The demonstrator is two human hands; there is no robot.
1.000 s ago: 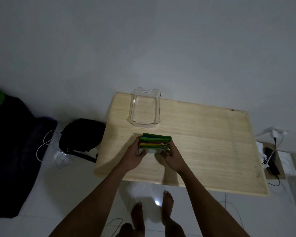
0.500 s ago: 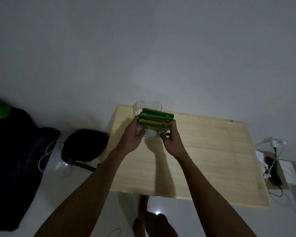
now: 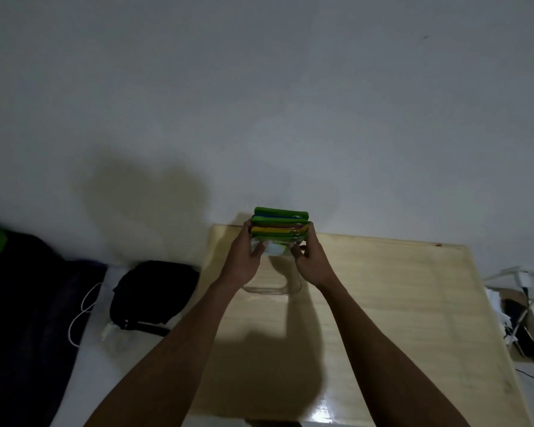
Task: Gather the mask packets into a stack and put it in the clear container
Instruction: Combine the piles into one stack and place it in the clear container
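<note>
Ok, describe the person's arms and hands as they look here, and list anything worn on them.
Both forearms are bare up to the frame's edge, with no sleeves showing. The left hand and right hand wear no gloves; no watch, bracelet or ring is visible in this dim light.

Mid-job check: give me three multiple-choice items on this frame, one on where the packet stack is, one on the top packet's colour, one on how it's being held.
1. Where is the stack of mask packets?
A. Flat on the table
B. Held up above the clear container
C. On the floor

2. What colour is the top packet?
A. Green
B. Red
C. White

3. How is the stack held?
A. Left hand alone
B. Right hand alone
C. Between both hands

Answers:
1 B: the clear container shows below the raised stack, on the wooden table.
2 A: the uppermost edge is green.
3 C: the left hand and right hand press opposite sides.
</note>
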